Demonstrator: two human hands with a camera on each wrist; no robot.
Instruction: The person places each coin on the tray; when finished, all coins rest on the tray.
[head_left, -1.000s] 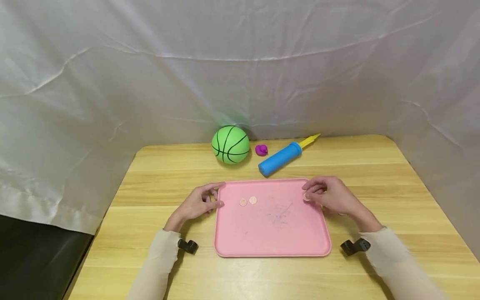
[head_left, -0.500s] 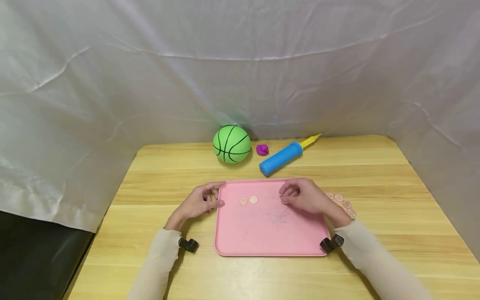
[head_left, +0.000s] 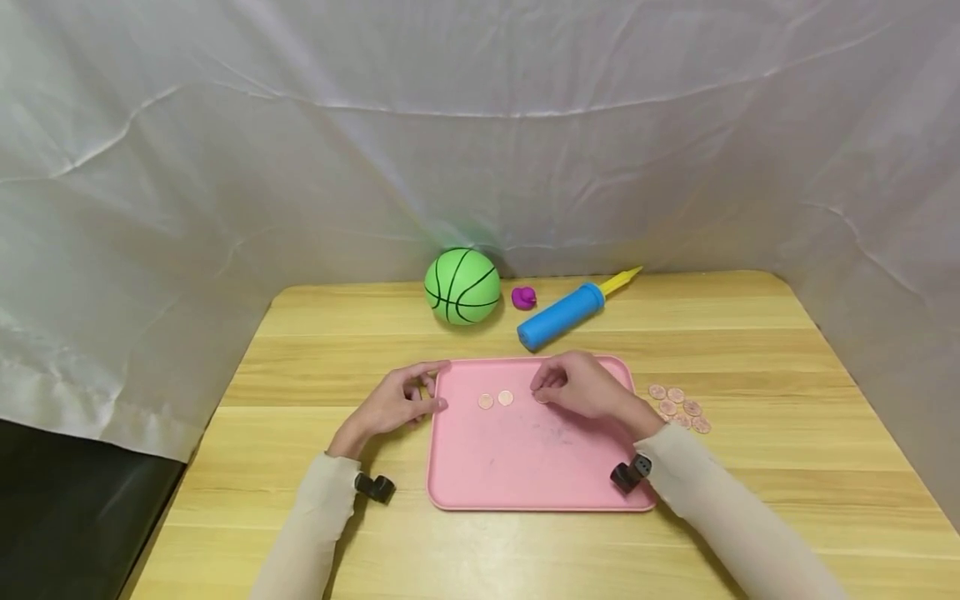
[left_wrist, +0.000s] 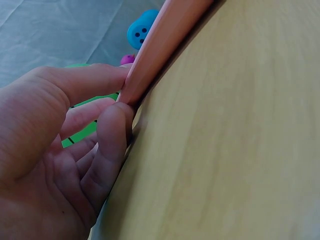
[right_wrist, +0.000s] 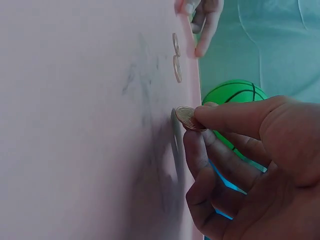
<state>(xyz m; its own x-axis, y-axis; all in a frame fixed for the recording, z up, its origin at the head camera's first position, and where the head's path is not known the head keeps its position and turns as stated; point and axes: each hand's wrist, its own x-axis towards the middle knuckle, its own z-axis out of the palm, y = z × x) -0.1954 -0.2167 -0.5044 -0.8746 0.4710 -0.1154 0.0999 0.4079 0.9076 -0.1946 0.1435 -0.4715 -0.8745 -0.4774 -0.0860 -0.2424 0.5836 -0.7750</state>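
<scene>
My right hand pinches a copper-coloured coin between thumb and fingertips, low over the pink tray. Left of it, two flat coins lie side by side on the tray near its far rim. In the right wrist view the held coin is tilted, its shadow falling on the tray close by. My left hand holds the tray's left rim near the far corner. The left wrist view has the thumb on the rim's upper edge and fingers against the outer wall.
Several more coins lie grouped on the wooden table right of the tray. Behind it are a green ball with black lines, a small purple rubber duck and a blue hand pump with a yellow nozzle. Grey cloth hangs behind.
My right hand has moved left with its coin, from the tray's right rim toward the two coins. The coins on the table have come into view. The left hand stays at the rim.
</scene>
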